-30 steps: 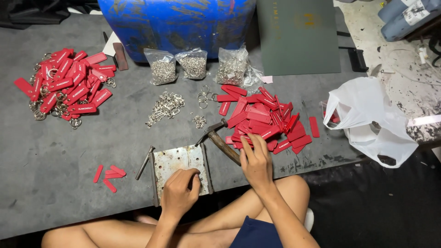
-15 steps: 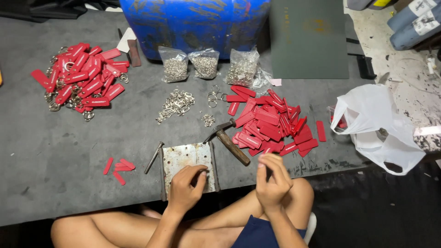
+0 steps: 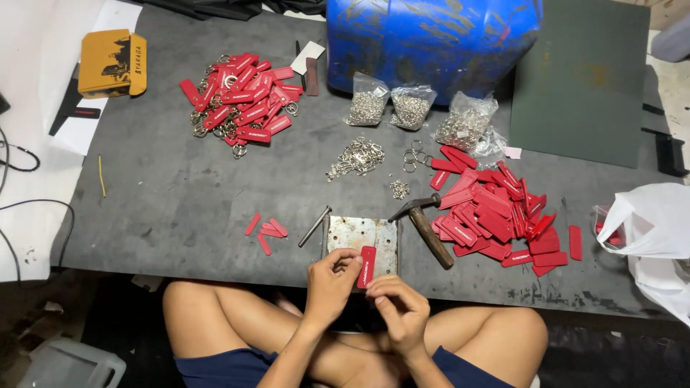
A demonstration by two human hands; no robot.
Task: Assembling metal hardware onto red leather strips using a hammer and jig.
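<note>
The left hand point(image 3: 329, 282) pinches a red tag point(image 3: 367, 266) upright by its edge, just above the near rim of the metal plate point(image 3: 363, 238). The right hand point(image 3: 399, 310) is curled nearly closed — what its fingertips grip, if anything, cannot be told. Step in hand, by judgement: fitting one tag. The next move calls for a steady hold — the hammer point(image 3: 425, 224) lies just beside the plate.
</note>
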